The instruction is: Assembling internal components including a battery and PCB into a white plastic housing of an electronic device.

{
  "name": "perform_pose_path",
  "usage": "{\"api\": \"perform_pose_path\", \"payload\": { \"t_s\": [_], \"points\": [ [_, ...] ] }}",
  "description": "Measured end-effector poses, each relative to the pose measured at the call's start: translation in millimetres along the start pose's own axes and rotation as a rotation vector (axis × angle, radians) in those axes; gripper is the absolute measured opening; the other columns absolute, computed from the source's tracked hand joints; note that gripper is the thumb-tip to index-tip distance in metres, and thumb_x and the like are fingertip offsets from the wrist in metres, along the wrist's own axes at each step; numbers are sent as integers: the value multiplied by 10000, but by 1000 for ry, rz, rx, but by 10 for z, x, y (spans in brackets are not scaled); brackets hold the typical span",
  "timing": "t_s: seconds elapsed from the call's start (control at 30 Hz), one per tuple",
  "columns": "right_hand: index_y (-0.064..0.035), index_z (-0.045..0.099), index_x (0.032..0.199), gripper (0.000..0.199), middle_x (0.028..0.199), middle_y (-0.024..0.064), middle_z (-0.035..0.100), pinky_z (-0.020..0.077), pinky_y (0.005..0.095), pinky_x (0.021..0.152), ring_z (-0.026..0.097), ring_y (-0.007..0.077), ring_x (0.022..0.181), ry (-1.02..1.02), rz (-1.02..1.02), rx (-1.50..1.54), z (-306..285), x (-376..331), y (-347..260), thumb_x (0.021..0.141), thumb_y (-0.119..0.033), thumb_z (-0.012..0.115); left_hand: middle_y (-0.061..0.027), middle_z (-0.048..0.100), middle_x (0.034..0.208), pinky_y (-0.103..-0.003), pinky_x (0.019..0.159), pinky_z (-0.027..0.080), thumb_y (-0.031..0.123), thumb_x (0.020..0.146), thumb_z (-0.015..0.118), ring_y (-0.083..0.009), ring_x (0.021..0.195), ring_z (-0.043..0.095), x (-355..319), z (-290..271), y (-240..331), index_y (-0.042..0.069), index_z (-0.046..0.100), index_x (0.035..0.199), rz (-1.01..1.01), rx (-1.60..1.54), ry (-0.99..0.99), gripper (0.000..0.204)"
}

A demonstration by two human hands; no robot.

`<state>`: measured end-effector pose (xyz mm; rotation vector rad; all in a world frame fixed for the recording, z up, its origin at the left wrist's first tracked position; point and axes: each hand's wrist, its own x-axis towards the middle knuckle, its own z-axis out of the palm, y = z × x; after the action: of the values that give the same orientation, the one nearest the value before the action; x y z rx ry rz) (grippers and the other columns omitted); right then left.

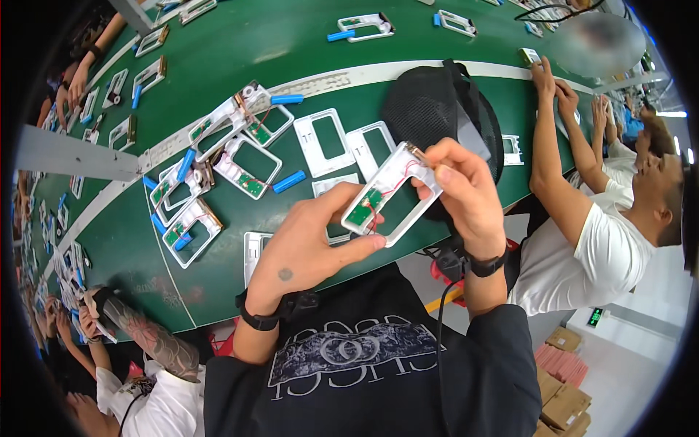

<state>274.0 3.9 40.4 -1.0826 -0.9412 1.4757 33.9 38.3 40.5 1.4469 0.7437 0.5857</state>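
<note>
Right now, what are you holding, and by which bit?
A white frame: lower-left end in the left hand, upper-right corner in the right hand.

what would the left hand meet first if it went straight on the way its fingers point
The left hand would meet the white frame first, since it grips that frame's near end. Beyond it, the right hand seems next, though depth is unclear.

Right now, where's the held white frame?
In the head view, the white frame is just right of centre, between the left hand and right hand, over the green table.
</note>
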Motion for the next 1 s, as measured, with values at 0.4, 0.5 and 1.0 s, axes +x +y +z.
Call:
{"api": "perform_pose_path", "payload": {
  "t_s": [0.4,0.5,1.0],
  "points": [
    [9,588,1032,340,897,97,648,464,259,701,605,131,758,112,-119,-215,208,-24,-114,921,-306,650,-137,688,989,-383,808,511,133,803,760,-321,912,665,-290,-206,-256,25,628,1094,131,237,6,337],
    [15,589,1015,378,867,93,629,449,253,673,592,131,742,87,-111,-215,348,-10,-106,908,-340,664,-128,668,1070,-376,799,516,98,798,746,-315,915,653,-431,-284,-260,37,629,1107,299,365,119,337],
    [32,664,931,366,830,70,644,377,255,634,521,134,699,-78,-221,-453,982,-427,-204,718,-224,816,-140,599,1008,-442,683,502,138,713,790,-354,816,614,-1283,-300,-619,27,532,1020,-162,931,622,416]
  ]
}}
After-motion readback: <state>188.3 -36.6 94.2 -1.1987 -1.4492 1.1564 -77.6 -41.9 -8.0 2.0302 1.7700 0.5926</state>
